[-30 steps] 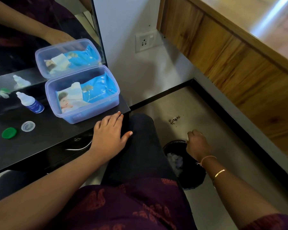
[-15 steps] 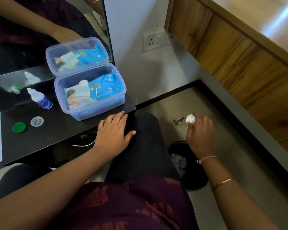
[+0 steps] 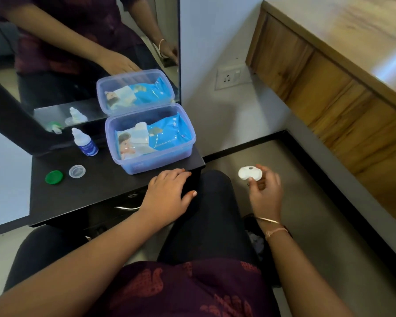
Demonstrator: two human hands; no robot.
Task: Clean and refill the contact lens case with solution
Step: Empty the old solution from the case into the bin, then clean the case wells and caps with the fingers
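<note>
Right hand (image 3: 264, 191) pinches one white lens case (image 3: 250, 173); left hand (image 3: 167, 193) rests flat, fingers relaxed, on the table (image 3: 101, 191) bearing two loose caps (image 3: 53, 177) and one bottle (image 3: 85, 143).

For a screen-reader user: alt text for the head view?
Right hand pinches a white contact lens case; left hand rests on a black table bearing a solution bottle, green cap, clear cap and wipes tub.

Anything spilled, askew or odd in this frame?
Nothing spilled or broken. The right hand pinches the lens case off the table, over the floor. Green cap and clear cap lie loose on the table; solution bottle stands upright.
</note>
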